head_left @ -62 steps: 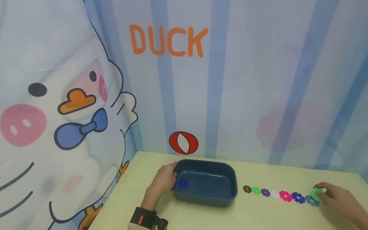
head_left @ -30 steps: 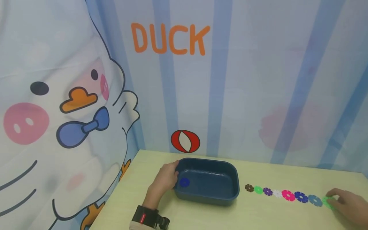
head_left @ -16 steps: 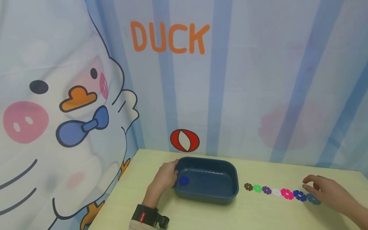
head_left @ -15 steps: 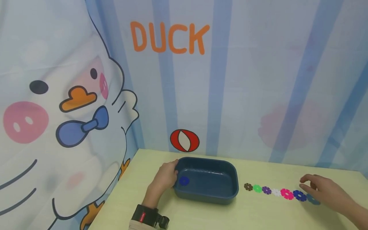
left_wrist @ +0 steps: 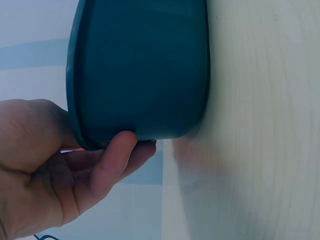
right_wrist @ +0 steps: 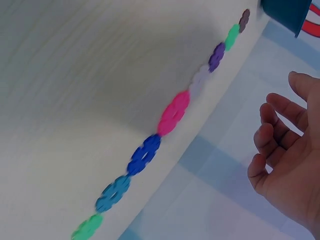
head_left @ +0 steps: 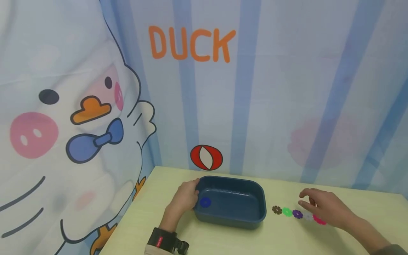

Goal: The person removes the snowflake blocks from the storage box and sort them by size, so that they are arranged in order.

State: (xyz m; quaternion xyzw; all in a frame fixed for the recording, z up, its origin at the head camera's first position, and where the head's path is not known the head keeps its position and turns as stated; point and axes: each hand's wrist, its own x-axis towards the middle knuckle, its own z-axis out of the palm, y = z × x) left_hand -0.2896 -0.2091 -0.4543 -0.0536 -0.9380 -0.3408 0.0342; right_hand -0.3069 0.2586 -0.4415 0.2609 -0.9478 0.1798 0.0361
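Observation:
My left hand (head_left: 185, 197) grips the left end of a dark blue plastic bin (head_left: 229, 220), fingers curled at its rim in the left wrist view. Inside the bin lies one blue notched flower disc (head_left: 205, 202). My right hand (head_left: 326, 207) hovers with loosely bent fingers above a row of flower discs and holds nothing. From the bin outward run a brown disc (right_wrist: 244, 21), a green disc (right_wrist: 232, 37), a purple disc (right_wrist: 216, 57), a white disc (right_wrist: 199, 80), a pink disc (right_wrist: 174, 112), a dark blue disc (right_wrist: 144, 155), a light blue disc (right_wrist: 112, 193) and another green disc (right_wrist: 86, 227).
The discs and bin rest on a pale yellow table (head_left: 271, 241). A striped cloth backdrop (head_left: 274, 88) with a printed duck (head_left: 92, 141) stands behind and to the left. A black strap (head_left: 162, 239) with a camera sits on my left wrist.
The right hand laid the green disc at the row's right end, let go, and moved left over the row towards the bin. The left hand stays on the bin.

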